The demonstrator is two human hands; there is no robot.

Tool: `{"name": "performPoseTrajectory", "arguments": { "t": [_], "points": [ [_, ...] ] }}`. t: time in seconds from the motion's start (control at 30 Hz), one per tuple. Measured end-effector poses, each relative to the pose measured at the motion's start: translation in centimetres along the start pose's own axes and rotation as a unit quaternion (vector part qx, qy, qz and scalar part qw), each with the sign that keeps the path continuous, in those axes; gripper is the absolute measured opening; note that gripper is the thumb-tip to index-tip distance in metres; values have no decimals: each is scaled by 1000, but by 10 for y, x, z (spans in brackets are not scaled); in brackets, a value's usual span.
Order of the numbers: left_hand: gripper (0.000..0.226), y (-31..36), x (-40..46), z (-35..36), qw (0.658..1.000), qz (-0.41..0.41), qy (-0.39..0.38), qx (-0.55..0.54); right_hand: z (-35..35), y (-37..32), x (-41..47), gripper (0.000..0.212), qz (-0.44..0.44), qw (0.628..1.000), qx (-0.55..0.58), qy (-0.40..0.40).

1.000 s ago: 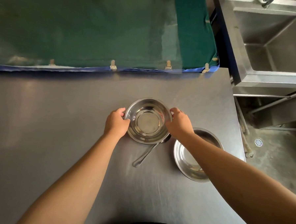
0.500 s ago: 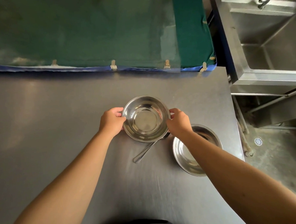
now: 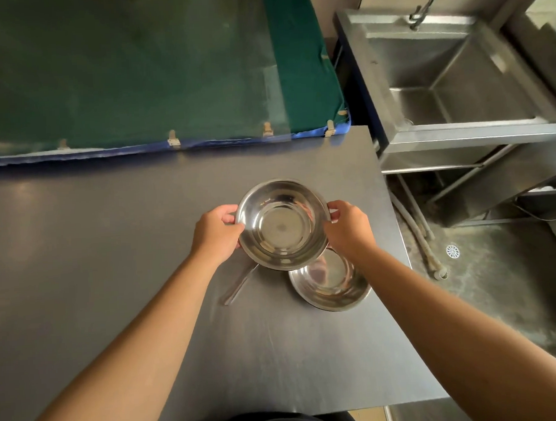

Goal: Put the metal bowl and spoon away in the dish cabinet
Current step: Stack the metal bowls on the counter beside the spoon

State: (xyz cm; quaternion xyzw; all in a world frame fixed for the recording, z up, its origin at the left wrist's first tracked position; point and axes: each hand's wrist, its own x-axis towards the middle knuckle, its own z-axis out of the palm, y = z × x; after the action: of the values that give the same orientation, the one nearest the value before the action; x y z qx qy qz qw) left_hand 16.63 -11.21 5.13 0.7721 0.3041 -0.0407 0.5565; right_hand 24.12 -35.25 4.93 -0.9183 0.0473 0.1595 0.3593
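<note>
A round shiny metal bowl [image 3: 282, 224] is held above the dark table [image 3: 111, 251], gripped at its rim from both sides. My left hand [image 3: 216, 234] clasps its left edge and my right hand [image 3: 347, 227] clasps its right edge. Under the bowl lies a metal spoon [image 3: 238, 284] flat on the table; only its handle shows, its head hidden by the bowl. A second metal bowl [image 3: 332, 288] rests on the table below and right of the held one, partly covered by it and by my right wrist.
A green cloth with a blue hem [image 3: 134, 73] covers the surface behind the table. A steel sink [image 3: 456, 82] with a tap stands at the right. Beyond the table's right edge is a wet floor with a drain [image 3: 452, 251] and hoses.
Both hands have lifted the bowl off the table, so it appears larger and now overlaps the second bowl. The spoon and second bowl stayed on the table.
</note>
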Motion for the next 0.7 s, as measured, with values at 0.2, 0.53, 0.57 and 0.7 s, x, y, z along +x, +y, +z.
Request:
{"name": "performPoseTrajectory", "arguments": {
  "t": [0.2, 0.53, 0.57, 0.7],
  "points": [
    [32, 9, -18, 40, 999, 3, -33, 6, -28, 40, -17, 39, 23, 999, -10, 41],
    [33, -6, -41, 84, 996, 0, -74, 55, -39, 86, -40, 29, 61, 996, -28, 53],
    [33, -8, -43, 87, 996, -4, -75, 55, -38, 90, -42, 29, 64, 996, -30, 51],
    [35, -14, -47, 98, 994, -16, -87, 62, -37, 101, -47, 28, 75, 995, -35, 53]
  ]
}}
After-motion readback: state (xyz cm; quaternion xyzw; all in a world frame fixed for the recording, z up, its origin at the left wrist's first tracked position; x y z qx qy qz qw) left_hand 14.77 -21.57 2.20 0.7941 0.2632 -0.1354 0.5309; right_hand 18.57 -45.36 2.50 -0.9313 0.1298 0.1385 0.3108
